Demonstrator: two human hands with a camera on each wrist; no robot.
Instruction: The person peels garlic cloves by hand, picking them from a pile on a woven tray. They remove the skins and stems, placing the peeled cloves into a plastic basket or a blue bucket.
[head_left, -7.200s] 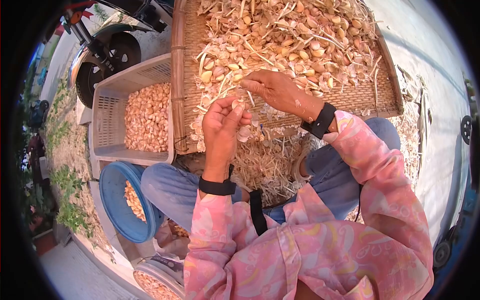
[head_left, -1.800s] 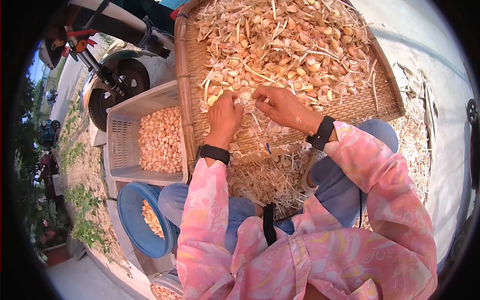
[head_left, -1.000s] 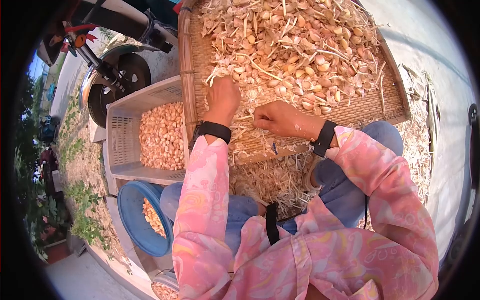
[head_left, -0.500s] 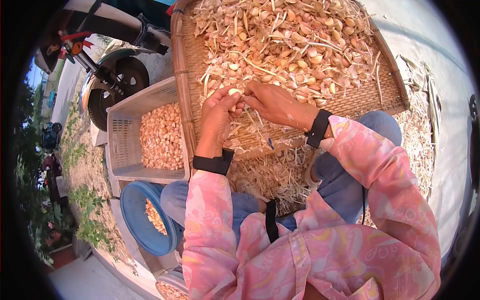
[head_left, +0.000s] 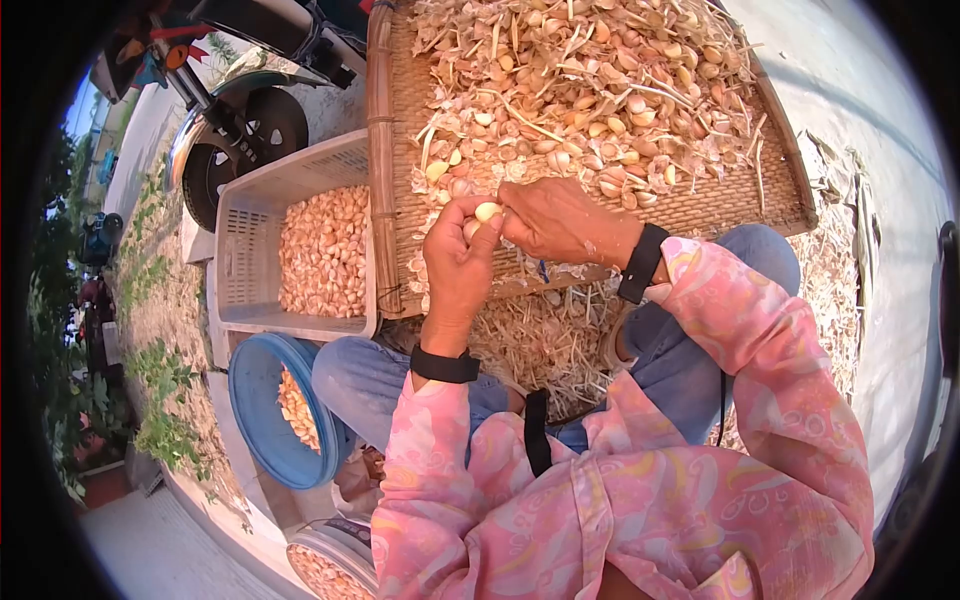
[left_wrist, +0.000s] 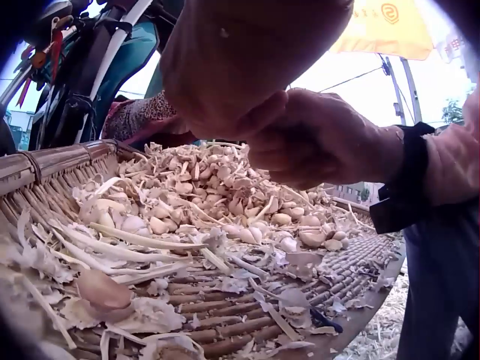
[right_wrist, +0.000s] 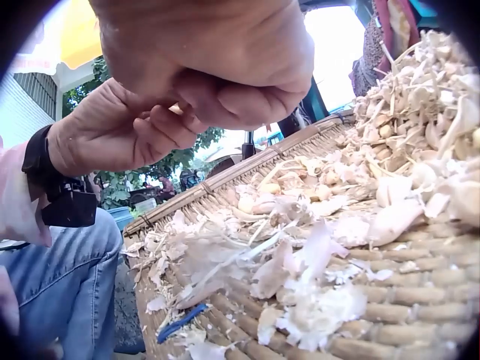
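Observation:
Between thumb and fingers my left hand (head_left: 456, 262) holds a pale, peeled-looking garlic clove (head_left: 487, 211), with another clove lower in the same grip. My right hand (head_left: 570, 220) meets it from the right, its curled fingertips pinching at the clove. Both hands are raised over the near part of a woven bamboo tray (head_left: 383, 150). A heap of garlic cloves (head_left: 590, 90), mixed with dry skins and stalks, covers the tray's far side. In the right wrist view, the back of the right hand (right_wrist: 217, 45) hides most of the clove.
Left of the tray stands a plastic crate (head_left: 240, 270) of unpeeled-looking cloves. A blue bucket (head_left: 262, 450) holds more cloves, and another tub (head_left: 335, 545) sits below it. A blue strip (right_wrist: 180, 322) lies on the tray's near edge. A motorbike wheel (head_left: 265, 130) is beyond the crate.
Around a second ago the hands were apart, the left fingers down among the cloves. The left hand has since turned up with cloves, and the right has come to meet it.

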